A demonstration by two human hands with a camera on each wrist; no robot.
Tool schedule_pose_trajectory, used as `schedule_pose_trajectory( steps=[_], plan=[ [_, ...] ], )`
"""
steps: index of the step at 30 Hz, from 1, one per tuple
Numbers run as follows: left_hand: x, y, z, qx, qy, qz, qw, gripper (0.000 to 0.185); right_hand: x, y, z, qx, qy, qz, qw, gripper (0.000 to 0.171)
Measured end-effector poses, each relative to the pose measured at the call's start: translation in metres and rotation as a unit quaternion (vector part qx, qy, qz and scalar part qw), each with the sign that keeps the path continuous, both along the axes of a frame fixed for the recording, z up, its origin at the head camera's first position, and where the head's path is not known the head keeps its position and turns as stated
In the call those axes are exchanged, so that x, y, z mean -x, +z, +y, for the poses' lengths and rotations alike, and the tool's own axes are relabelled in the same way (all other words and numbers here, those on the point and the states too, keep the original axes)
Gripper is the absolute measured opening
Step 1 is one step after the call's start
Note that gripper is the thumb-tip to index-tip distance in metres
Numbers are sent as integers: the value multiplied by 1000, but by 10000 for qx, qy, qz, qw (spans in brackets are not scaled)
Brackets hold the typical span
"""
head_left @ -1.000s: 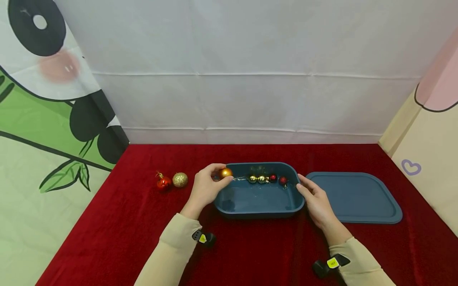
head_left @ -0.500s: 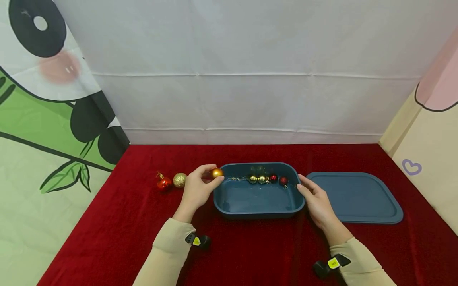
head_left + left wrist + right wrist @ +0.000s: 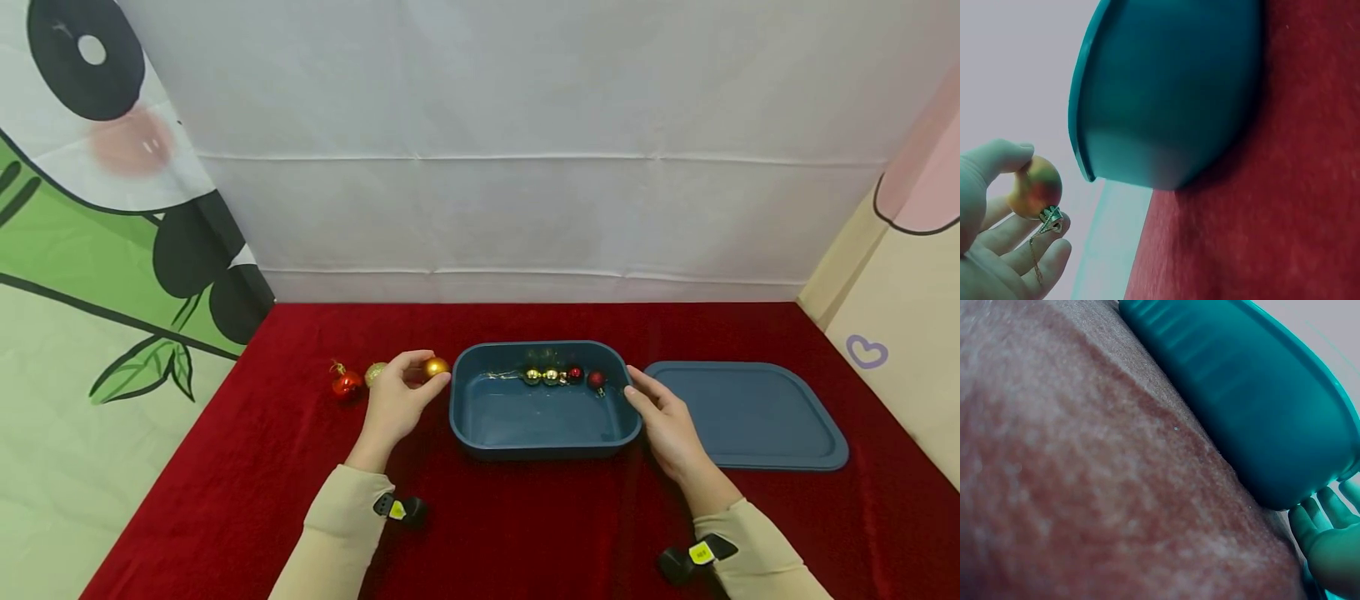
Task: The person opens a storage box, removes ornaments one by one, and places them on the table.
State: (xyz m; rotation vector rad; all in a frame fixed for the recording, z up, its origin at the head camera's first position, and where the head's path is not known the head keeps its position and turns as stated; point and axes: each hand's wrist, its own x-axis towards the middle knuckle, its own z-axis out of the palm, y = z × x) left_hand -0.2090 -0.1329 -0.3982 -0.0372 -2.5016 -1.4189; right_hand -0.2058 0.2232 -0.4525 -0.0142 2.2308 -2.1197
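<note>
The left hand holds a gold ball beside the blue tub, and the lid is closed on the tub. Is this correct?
Not quite. The left hand does hold the gold ball beside the blue tub, but the head view shows the lid lying on the red cloth to the tub's right, not on it.

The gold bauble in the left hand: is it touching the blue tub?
Apart. The left wrist view shows pale background between the gold bauble, pinched by the left hand, and the rim of the blue tub.

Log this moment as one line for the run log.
left hand: pinches gold bauble, left of tub | right hand: rests on tub's right end | lid: flat, right of tub
</note>
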Motion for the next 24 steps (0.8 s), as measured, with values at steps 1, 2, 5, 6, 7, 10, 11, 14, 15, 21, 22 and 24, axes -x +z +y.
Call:
schedule_pose_trajectory(
  steps=[1, 2, 5, 6, 7, 10, 11, 14, 15, 21, 22, 24],
  plan=[
    [0, 0, -2, 19, 23, 2, 10000, 41, 0, 0, 0, -14, 2, -2, 10000, 63],
    [-1, -1, -4, 44, 56, 5, 10000, 41, -1, 0, 0, -20, 9, -1, 10000, 63],
    [-3, -2, -10, 129, 162, -18, 9998, 41, -1, 1, -1, -9, 13, 10, 10000, 63],
    [-3, -2, -13, 152, 210, -41, 9997, 41, -1, 2, -1, 0, 13, 11, 10000, 63],
    [-4, -3, -15, 183, 257, -76, 9995, 41, -1, 2, -1, 7, 10, 12, 10000, 63],
    [-6, -3, -23, 206, 404, -178, 9988, 41, -2, 4, -2, 14, 16, 13, 10000, 62],
    [-7, -4, -25, 204, 454, -206, 9985, 41, -2, 4, -2, 6, 21, 20, 10000, 62],
    [-9, -6, -32, 250, 599, -299, 9974, 42, -3, 5, -2, 9, 30, 33, 10000, 62],
    [-10, -6, -34, 271, 644, -329, 9970, 42, -4, 5, -1, -3, 32, 37, 10000, 62],
    [-13, -13, -44, 379, 836, -457, 9947, 44, -6, 6, -1, -33, 3, 6, 10000, 63],
    [-13, -14, -45, 404, 867, -480, 9943, 44, -6, 6, -1, -37, -2, 2, 10000, 62],
    [-14, -15, -48, 453, 939, -568, 9929, 45, -6, 6, -2, -67, 1, 9, 10000, 62]
  ],
)
